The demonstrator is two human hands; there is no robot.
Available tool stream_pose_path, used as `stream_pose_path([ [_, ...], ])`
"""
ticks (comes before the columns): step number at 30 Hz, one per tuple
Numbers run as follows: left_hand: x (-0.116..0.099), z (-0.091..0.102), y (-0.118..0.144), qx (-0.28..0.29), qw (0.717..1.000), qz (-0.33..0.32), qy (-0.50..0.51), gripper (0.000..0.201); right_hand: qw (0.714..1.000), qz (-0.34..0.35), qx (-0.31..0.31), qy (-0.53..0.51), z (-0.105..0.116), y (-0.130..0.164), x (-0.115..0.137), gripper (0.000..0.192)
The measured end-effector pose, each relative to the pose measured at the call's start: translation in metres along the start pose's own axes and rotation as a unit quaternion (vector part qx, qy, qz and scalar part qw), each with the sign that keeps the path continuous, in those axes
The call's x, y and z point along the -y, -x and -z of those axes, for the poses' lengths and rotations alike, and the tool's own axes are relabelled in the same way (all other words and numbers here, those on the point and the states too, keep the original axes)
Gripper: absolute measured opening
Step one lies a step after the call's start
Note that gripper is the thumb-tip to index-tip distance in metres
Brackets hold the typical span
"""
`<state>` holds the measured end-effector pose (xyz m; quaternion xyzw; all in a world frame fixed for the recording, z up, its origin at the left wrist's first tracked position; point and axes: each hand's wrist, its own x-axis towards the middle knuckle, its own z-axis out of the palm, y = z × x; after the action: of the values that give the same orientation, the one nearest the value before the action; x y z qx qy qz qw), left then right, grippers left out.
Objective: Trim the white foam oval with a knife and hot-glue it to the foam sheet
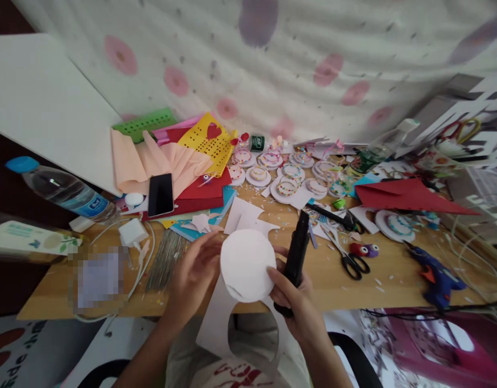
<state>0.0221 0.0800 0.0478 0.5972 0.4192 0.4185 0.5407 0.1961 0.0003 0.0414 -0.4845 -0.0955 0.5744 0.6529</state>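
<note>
We hold a white paper disc (243, 265) in our left hand (194, 275). Our right hand (292, 299) grips a black tool (295, 253) beside it, above the wooden table (353, 291).

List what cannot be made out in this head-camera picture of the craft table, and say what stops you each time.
- Patch on the table: blurred out, contents unreadable.
- Black tool: its lower end is hidden in the right hand.
- White paper circle: covers the left hand fingertips.
- Water bottle label: too small to read.
- Decorated discs: details too small.
- Right-edge shelf items: smeared by lens distortion.
</note>
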Motion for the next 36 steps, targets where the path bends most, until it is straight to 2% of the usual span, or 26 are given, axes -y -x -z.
stream_pose_path([
  [2, -0.001, -0.011, 0.003, -0.005, 0.973, 0.15, 0.174, 0.045, 1.0, 0.015, -0.01, 0.016, -0.003, 0.0, 0.002, 0.052],
  [3, -0.001, -0.015, 0.005, -0.003, 0.955, 0.198, 0.221, 0.049, 0.999, 0.021, -0.012, 0.025, -0.004, 0.0, 0.003, 0.052],
  [4, -0.001, -0.017, 0.007, -0.005, 0.942, 0.228, 0.245, 0.05, 0.999, 0.027, -0.012, 0.034, -0.005, 0.001, 0.004, 0.051],
  [6, 0.0, -0.017, 0.01, -0.012, 0.935, 0.249, 0.253, 0.045, 0.998, 0.035, -0.006, 0.044, -0.008, 0.003, 0.005, 0.05],
  [11, -0.002, -0.009, 0.015, 0.01, 0.943, 0.218, 0.252, 0.03, 0.998, 0.051, 0.005, 0.047, -0.013, 0.008, 0.007, 0.046],
  [19, -0.005, -0.003, 0.023, 0.038, 0.966, 0.174, 0.188, 0.036, 0.996, 0.066, 0.0, 0.051, -0.011, 0.015, 0.008, 0.044],
  [24, -0.018, -0.001, 0.033, 0.014, 0.981, 0.146, 0.127, 0.032, 0.997, 0.061, 0.008, 0.054, -0.006, 0.02, 0.009, 0.049],
  [26, -0.023, 0.001, 0.035, 0.031, 0.985, 0.134, 0.108, 0.029, 0.997, 0.058, 0.01, 0.051, -0.004, 0.021, 0.009, 0.047],
  [31, -0.026, 0.01, 0.034, 0.113, 0.988, 0.094, 0.051, 0.035, 0.997, 0.05, 0.023, 0.06, 0.001, 0.024, 0.008, 0.035],
  [34, -0.025, 0.01, 0.031, 0.121, 0.988, 0.088, 0.029, 0.038, 0.996, 0.054, 0.018, 0.066, 0.001, 0.024, 0.008, 0.037],
  [36, -0.025, 0.008, 0.031, 0.105, 0.99, 0.093, 0.032, 0.039, 0.996, 0.058, 0.01, 0.07, 0.0, 0.024, 0.007, 0.038],
])
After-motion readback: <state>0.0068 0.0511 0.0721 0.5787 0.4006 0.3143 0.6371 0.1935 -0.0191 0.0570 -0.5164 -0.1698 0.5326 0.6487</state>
